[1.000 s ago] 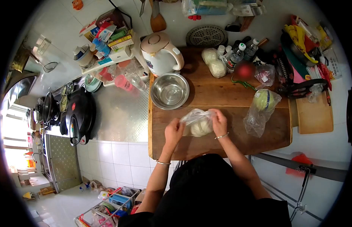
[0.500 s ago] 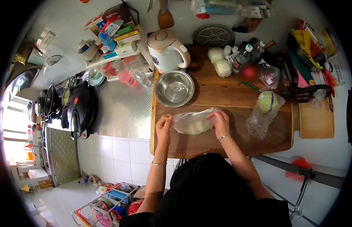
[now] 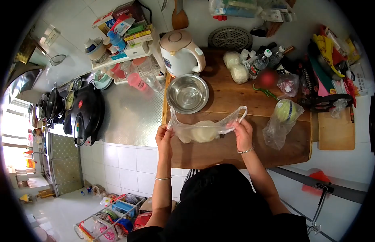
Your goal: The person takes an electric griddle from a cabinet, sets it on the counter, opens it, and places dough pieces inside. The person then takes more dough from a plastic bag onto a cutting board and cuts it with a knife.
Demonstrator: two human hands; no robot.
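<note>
A clear plastic bag point(image 3: 183, 131) with pale, rounded contents is stretched between my two hands over the front of the wooden table point(image 3: 235, 155). My left hand point(image 3: 164, 135) pinches its left side, and a handle loop rises above the fingers. On the other side my right hand point(image 3: 242, 131) grips the bag below the second loop. What exactly lies inside cannot be made out through the plastic. Just beyond the bag stands a steel bowl point(image 3: 188, 94) with nothing visible in it.
Behind the bowl is an electric kettle point(image 3: 180, 52). To the right lie a bagged green vegetable point(image 3: 285, 112), green chillies point(image 3: 266, 92), a blurred red round thing point(image 3: 268, 76) and bottles point(image 3: 260, 62). A black electric pan point(image 3: 88, 111) sits on the metal counter point(image 3: 133, 117) at left.
My hands have moved apart, the left one leftward and the right one rightward. The bag is now spread wider, with both handle loops standing up.
</note>
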